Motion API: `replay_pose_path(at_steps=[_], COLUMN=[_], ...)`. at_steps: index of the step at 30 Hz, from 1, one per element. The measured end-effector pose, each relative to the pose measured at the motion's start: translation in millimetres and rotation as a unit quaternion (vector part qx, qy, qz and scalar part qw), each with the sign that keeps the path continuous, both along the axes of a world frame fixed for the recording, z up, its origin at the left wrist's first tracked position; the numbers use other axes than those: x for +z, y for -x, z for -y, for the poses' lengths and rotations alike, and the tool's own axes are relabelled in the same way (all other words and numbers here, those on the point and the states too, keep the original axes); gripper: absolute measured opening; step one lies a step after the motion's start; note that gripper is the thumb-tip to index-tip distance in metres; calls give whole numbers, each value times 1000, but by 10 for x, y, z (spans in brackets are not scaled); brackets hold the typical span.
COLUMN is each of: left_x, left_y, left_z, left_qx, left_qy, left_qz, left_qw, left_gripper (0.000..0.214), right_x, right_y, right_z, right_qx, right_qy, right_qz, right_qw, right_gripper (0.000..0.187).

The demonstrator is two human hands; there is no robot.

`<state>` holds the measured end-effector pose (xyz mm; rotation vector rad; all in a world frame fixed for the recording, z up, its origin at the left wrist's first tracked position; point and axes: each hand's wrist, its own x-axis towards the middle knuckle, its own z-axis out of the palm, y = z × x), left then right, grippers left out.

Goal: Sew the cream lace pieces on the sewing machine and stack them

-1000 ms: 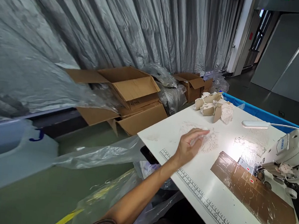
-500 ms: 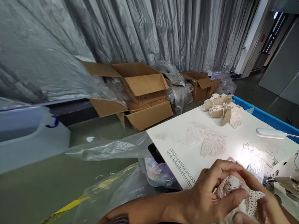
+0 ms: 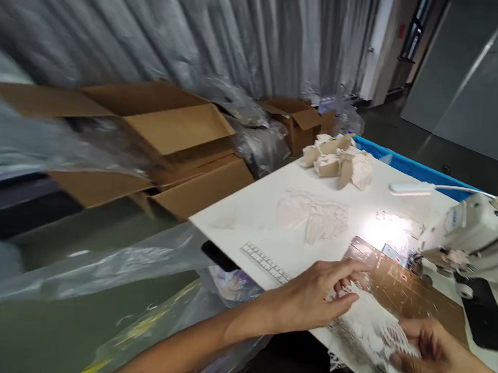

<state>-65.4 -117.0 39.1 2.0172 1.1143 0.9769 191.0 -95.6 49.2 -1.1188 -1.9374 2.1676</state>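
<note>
A strip of white lace trim (image 3: 370, 322) stretches between my hands at the front edge of the white sewing table (image 3: 229, 222). My left hand (image 3: 324, 293) has the lace's left end between thumb and fingers. At the other end, my right hand (image 3: 438, 356) pinches the strip, and part of it hangs below. Just beyond the lace lies a brown plate (image 3: 421, 300) with bits of thread on it. The white sewing machine head (image 3: 465, 232) stands to the right, its lamp glaring on the tabletop.
Flat lace pieces (image 3: 328, 218) lie on the table, with card-wound lace bundles (image 3: 341, 159) behind them. A white-handled tool (image 3: 412, 188) rests near the blue edging (image 3: 410, 158). Open cardboard boxes (image 3: 180, 126) and plastic sheeting (image 3: 108, 267) occupy the floor at left.
My hands have moved apart, and the bunched lace is now spread between them. The view has turned right, bringing more of the sewing machine and the brown plate into sight.
</note>
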Motion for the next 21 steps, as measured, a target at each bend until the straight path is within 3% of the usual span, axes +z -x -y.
replay_pose_path(at_steps=[3, 7, 9, 11, 14, 18, 21], left_x=[-52, -108, -144, -191, -265, -313, -274], left_y=[-69, -188, -236, -272, -318, -349, -300], left_z=[-214, -607, -793, -932, -1018, -987, -984], left_qx=[-8, -41, -39, -43, -110, -209, -185], left_qy=[-35, -104, -168, -247, -343, -356, -344], left_qz=[-51, -186, -272, -319, -274, -190, -165], left_qw=[998, 976, 947, 914, 892, 891, 906], left_gripper=[37, 31, 28, 24, 24, 25, 24], right_x=[-73, -125, -118, -112, -125, -156, -178], right_y=[-166, -289, -306, -320, -373, -472, -510], right_z=[-144, -330, -379, -389, -346, -260, -236], right_qx=[-82, -212, -240, -249, -232, -232, -268], right_qy=[-116, -271, -312, -342, -365, -387, -374], right_qz=[79, 257, 328, 358, 349, 329, 309], right_qw=[987, 903, 859, 833, 831, 830, 833], right_gripper=[44, 34, 34, 37, 39, 35, 32])
